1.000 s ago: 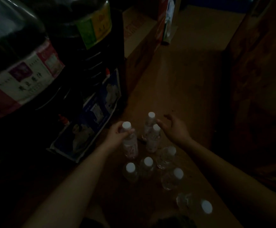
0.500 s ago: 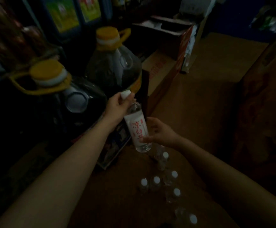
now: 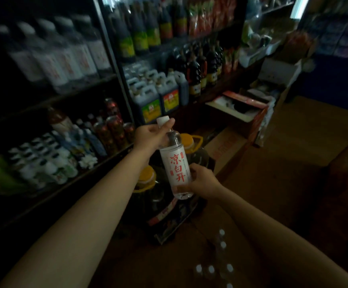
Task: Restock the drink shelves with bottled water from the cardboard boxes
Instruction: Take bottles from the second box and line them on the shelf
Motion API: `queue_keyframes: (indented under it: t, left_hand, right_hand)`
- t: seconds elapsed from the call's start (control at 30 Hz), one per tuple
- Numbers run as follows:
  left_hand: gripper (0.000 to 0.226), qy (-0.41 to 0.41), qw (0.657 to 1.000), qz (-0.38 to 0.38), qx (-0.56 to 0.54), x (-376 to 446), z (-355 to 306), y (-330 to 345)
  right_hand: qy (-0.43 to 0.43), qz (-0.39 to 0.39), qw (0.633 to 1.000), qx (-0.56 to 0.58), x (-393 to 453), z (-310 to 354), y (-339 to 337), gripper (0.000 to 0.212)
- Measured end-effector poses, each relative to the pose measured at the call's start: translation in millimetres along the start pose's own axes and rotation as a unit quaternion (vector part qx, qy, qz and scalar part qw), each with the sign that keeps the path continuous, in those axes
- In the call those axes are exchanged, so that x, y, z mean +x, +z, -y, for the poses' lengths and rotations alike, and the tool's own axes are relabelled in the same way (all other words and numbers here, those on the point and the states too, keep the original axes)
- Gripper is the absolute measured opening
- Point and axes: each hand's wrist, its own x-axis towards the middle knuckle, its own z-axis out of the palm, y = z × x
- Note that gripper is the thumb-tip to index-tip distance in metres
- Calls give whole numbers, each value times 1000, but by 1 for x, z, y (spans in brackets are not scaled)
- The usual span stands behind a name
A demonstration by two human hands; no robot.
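A clear water bottle (image 3: 176, 167) with a white label, red characters and a white cap is held upright in mid-air before the shelves. My left hand (image 3: 151, 137) grips its neck just under the cap. My right hand (image 3: 202, 180) holds its lower end from the right. Several more white-capped water bottles (image 3: 221, 258) stand on the floor at the bottom of the view. The drink shelf (image 3: 50, 161) at left carries rows of small bottles and cans. A cardboard box (image 3: 225, 148) lies behind the held bottle.
Two large oil jugs with yellow caps (image 3: 146, 177) stand on the floor right behind the held bottle. Upper shelves hold dark sauce bottles and jugs (image 3: 154, 94). An open carton (image 3: 241, 107) sits further back. Brown floor stretches to the right.
The bottle has been lifted from the floor group up to shelf height. My right hand has closed on its lower end. My view has risen from the floor to the shelves.
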Motion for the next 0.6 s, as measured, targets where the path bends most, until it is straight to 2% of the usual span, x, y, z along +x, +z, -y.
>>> queue_keyframes:
  t: [0.07,0.23,0.4,0.5,0.6]
  left_hand:
    - [33,-8,1000,19,1,-2,-25,-23]
    - [19,17,999,49,-8,1,-66,-86]
    - [35,44,997,69,-5,15,-87,-146]
    - [41,54,998,36,1,31,-92,-183]
    - [35,70,997,0,9,54,-102,-232]
  right_hand:
    - [-21,0,1000,-8,3,33,-2,65]
    - [-70,4,997,-13,20,103,8,60]
    - [-96,9,995,-29,55,160,34,61]
    - [-114,5,993,-32,78,192,55,56]
    - [-125,9,991,-42,113,229,84,54]
